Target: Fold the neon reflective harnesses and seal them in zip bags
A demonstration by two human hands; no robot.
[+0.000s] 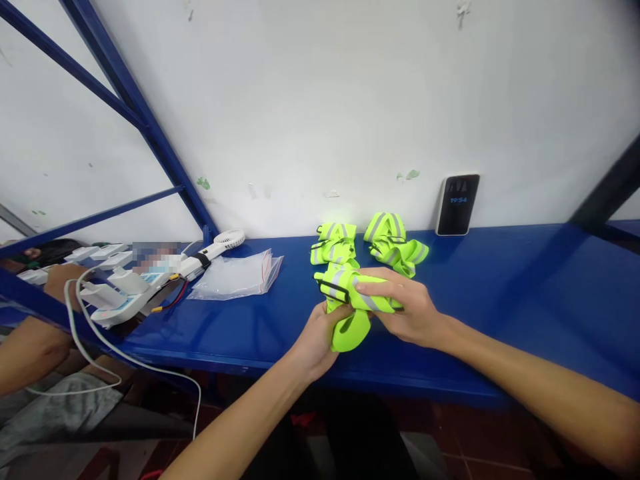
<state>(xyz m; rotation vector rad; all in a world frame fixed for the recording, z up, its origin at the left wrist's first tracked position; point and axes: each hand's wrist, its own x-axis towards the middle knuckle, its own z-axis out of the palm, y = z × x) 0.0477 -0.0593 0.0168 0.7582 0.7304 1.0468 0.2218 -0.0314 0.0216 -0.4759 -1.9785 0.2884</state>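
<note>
Two bare hands meet over the front part of the blue worktop (500, 300), arms reaching in across its near edge, with one bundle of strap (367, 301) between them. The left hand (315, 340) has its grip closed on the bundle from below; the right hand (407, 313) is gripping it from the right, fingers laid along the top. The bundle is neon yellow-green with a silver-grey stripe and a black buckle (333, 291) toward its left side, and one loop droops underneath.

Off to the left, another person's hand (63, 283) is beside a white power strip (117, 312). Nearer the middle lie clear plastic bags (237, 275), too overlapped for me to count, and one white fan (230, 239) sits behind them at the back edge.

Two heaps of matching strap lie there too, side by side: the left heap (336, 245) folded tighter, the right heap (397, 252) sprawling more. I can't tell whether the bundle touches the left one. Farther right, one display (457, 205) leans on the wall (325, 107), reading 19:54. The widest room for moving is rightward, between the right arm and the back edge.
</note>
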